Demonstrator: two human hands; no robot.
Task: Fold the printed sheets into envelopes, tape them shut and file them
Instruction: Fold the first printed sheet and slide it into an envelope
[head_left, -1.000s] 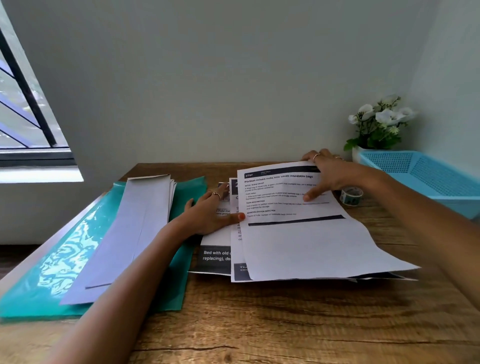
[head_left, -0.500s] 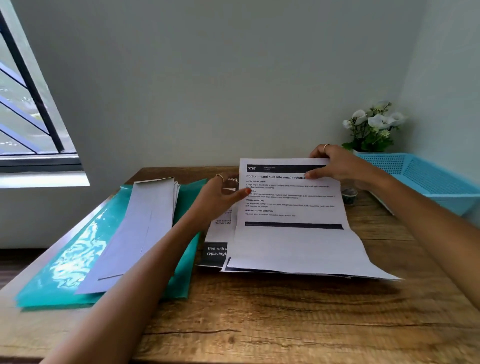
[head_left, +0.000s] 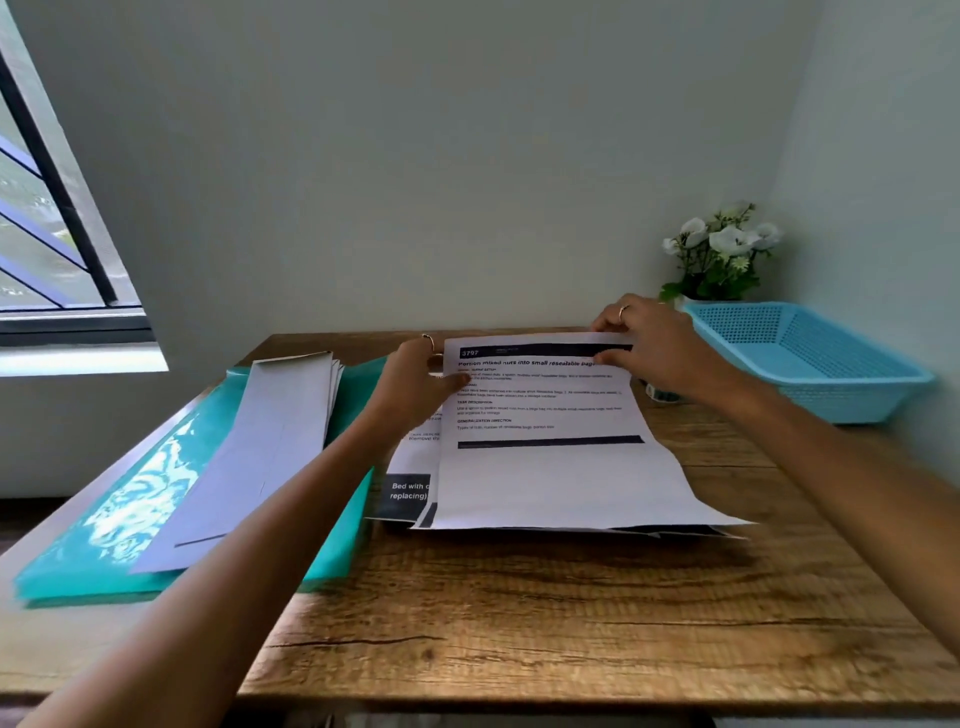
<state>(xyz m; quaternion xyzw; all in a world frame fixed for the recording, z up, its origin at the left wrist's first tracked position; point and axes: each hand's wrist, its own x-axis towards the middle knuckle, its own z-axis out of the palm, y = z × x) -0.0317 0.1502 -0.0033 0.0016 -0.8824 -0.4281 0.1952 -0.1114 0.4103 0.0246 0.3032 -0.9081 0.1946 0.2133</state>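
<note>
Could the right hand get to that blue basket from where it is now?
Probably yes: the blue basket sits just beside the right hand, nothing between, though that hand is gripping the top sheet.

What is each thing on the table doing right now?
top sheet: unfolded, far edge lifted, pinched by both hands
left hand: pinching its left edge
right hand: pinching its far right corner
envelopes: stacked on the green folder
blue basket: looks empty

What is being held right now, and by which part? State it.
Both hands hold the top printed sheet at its far end: the left hand pinches its left edge near the top, the right hand pinches the top right corner.
</note>
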